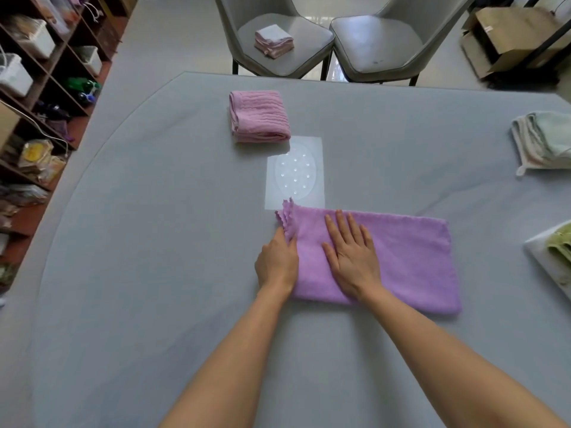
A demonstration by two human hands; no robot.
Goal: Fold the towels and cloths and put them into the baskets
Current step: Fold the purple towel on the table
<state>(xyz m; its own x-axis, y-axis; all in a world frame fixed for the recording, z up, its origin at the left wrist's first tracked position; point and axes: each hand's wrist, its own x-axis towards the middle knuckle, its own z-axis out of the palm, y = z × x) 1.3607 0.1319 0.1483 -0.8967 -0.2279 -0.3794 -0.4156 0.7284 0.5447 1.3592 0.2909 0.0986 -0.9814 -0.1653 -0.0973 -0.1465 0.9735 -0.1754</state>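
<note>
A purple towel (411, 257) lies folded into a long rectangle on the grey table (154, 242). My right hand (352, 257) presses flat on its left half, fingers straight. My left hand (276, 264) is at the towel's left edge, its fingers tucked under the scalloped corner, which is lifted a little. A folded pink towel (259, 115) lies farther back on the table. A white basket (537, 251) holding a green cloth (560, 245) shows at the right edge.
A stack of pale green and cream cloths (543, 140) lies at the far right. A small folded cloth (273, 40) sits on the left of two grey chairs (380, 44) behind the table. Shelves (40, 88) with clutter stand at the left, cardboard boxes (506, 35) at the back right.
</note>
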